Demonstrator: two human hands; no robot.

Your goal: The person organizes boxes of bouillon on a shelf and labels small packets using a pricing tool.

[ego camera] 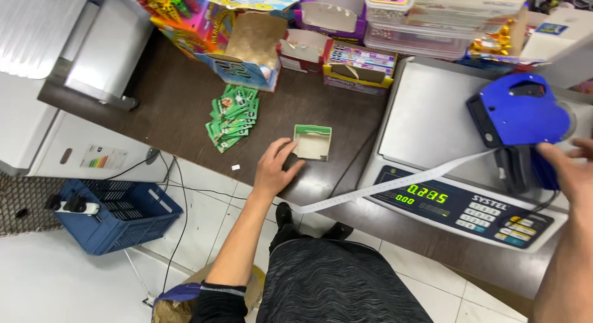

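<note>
I see my left hand (276,168) resting on the dark desk (179,107), fingers loosely spread, touching the small green box (312,142) at its 2 o'clock. My right hand (571,171) grips the blue label gun (517,113) over the scale (432,113) at 3 o'clock; white tile floor (55,280) below.

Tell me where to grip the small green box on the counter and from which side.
Grip the small green box across its two short side walls, coming from above on the near side where the left hand already rests. It lies flat and open-topped on the dark counter, its walls exposed, and the green packets lie clear to its left.

blue label gun (517,113) upright on scale, small open green-rimmed box (312,142) on counter
</note>
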